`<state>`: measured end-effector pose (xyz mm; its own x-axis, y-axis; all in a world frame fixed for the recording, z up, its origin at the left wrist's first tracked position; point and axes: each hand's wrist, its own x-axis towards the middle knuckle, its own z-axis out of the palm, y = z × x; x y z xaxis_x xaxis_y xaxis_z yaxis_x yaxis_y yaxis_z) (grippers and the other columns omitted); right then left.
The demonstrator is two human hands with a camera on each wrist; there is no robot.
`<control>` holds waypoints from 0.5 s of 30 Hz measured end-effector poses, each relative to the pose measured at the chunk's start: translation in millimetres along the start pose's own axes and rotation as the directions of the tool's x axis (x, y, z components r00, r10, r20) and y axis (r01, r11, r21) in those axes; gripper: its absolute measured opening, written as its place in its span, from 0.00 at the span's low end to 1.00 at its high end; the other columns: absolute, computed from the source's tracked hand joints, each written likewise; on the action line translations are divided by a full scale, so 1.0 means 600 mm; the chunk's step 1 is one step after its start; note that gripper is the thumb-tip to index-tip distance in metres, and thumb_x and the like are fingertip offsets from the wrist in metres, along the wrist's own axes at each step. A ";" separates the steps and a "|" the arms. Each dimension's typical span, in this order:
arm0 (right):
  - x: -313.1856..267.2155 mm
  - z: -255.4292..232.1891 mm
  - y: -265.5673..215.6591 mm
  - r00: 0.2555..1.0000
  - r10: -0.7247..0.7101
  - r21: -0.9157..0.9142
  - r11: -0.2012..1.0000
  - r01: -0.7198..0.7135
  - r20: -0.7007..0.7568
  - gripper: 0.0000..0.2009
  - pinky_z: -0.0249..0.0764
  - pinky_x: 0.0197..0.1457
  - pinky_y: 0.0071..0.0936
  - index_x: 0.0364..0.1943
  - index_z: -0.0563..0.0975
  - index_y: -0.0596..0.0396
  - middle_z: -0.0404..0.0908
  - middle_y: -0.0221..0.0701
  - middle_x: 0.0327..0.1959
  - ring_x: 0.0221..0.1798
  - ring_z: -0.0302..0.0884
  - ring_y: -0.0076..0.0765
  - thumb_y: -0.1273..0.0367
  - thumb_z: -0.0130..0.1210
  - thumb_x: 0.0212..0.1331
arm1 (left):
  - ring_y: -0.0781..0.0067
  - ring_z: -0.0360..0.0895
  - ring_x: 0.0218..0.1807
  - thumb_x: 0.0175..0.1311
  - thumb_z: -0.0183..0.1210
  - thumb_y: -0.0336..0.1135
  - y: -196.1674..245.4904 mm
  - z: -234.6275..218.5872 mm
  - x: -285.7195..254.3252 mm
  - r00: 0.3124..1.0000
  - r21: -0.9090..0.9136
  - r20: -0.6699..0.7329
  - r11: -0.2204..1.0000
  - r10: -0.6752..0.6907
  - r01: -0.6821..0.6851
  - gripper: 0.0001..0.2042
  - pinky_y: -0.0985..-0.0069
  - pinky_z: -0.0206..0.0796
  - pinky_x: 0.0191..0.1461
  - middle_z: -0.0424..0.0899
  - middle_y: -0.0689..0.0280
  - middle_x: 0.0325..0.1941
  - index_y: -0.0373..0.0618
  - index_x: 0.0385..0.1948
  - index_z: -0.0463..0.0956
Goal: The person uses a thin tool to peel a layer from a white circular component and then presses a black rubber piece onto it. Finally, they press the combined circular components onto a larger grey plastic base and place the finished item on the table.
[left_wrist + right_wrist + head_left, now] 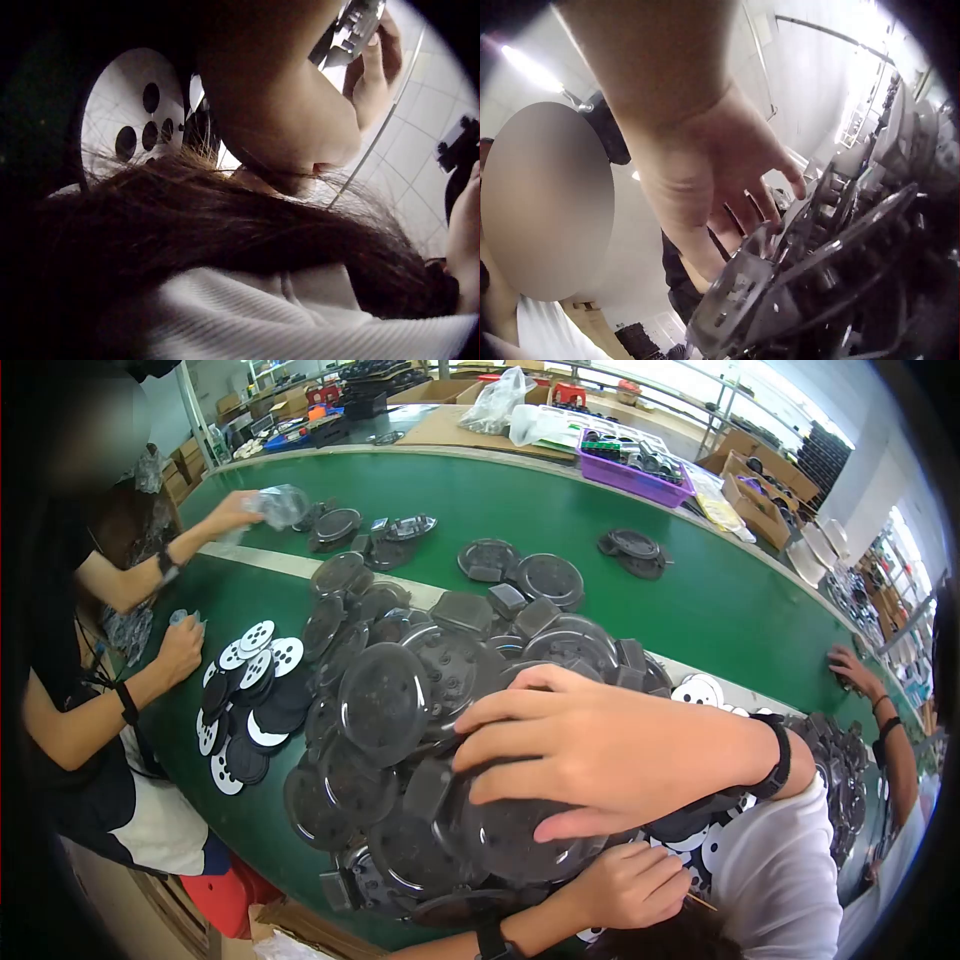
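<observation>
Over a heap of smoky clear round plastic parts [385, 705], my right hand [590, 750] reaches in from the right, palm down. Its fingers are spread and fairly straight, the fingertips overlapping the parts. In the right wrist view, the thumb side of that hand [705, 180] is right at a boxy clear edge of one part [735, 292]. My left hand [630, 885] is low at the near edge of the heap, fingers curled, beside white discs with dark holes [715, 845]. I cannot tell whether it holds anything. Dark hair [225, 217] covers much of the left wrist view.
More black and white discs [250, 700] are stacked left of the heap on the green table [700, 600]. A person at the left handles clear plastic wrap [280, 507]. Another person's hand [855, 670] is at the far right. A purple basket [635, 478] stands at the back.
</observation>
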<state>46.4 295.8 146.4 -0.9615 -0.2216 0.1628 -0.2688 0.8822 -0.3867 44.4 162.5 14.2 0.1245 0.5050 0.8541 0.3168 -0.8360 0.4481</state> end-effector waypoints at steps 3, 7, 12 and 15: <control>-0.002 0.004 -0.004 1.000 0.006 0.006 1.000 -0.006 0.003 0.20 0.59 0.58 0.38 0.43 0.77 0.55 0.73 0.31 0.50 0.61 0.62 0.39 0.64 0.65 0.43 | 0.71 0.71 0.22 0.45 0.61 0.32 0.002 0.002 0.000 1.000 -0.010 0.002 1.000 -0.011 0.011 0.08 0.78 0.62 0.24 0.71 0.66 0.23 0.40 0.24 0.74; -0.002 0.000 0.004 0.999 -0.035 0.002 0.999 0.035 -0.030 0.18 0.62 0.56 0.39 0.41 0.78 0.56 0.74 0.32 0.49 0.59 0.65 0.42 0.65 0.65 0.44 | 0.71 0.72 0.23 0.45 0.62 0.32 0.000 -0.001 0.001 0.999 -0.018 0.031 1.000 -0.017 0.017 0.08 0.78 0.62 0.23 0.71 0.66 0.23 0.41 0.24 0.74; -0.008 -0.042 0.065 0.953 0.086 0.049 0.996 -0.075 -0.291 0.15 0.72 0.49 0.38 0.38 0.77 0.60 0.79 0.40 0.39 0.44 0.76 0.47 0.68 0.63 0.46 | 0.71 0.72 0.22 0.45 0.62 0.32 0.001 -0.002 0.003 0.999 -0.026 0.026 0.999 -0.018 0.019 0.08 0.78 0.63 0.24 0.71 0.66 0.23 0.41 0.24 0.74; -0.036 -0.071 0.153 0.798 0.383 0.077 0.916 -0.395 -0.464 0.17 0.74 0.45 0.33 0.43 0.77 0.59 0.80 0.38 0.44 0.42 0.80 0.38 0.66 0.62 0.50 | 0.71 0.72 0.22 0.45 0.62 0.31 0.001 -0.002 0.002 0.999 -0.036 0.028 0.999 -0.023 0.024 0.07 0.78 0.63 0.24 0.71 0.66 0.22 0.40 0.23 0.74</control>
<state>44.9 399.2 146.3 -0.8437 0.3542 0.4034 0.1288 0.8630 -0.4884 43.5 162.7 16.0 0.1437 0.5296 0.8360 0.2859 -0.8309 0.4773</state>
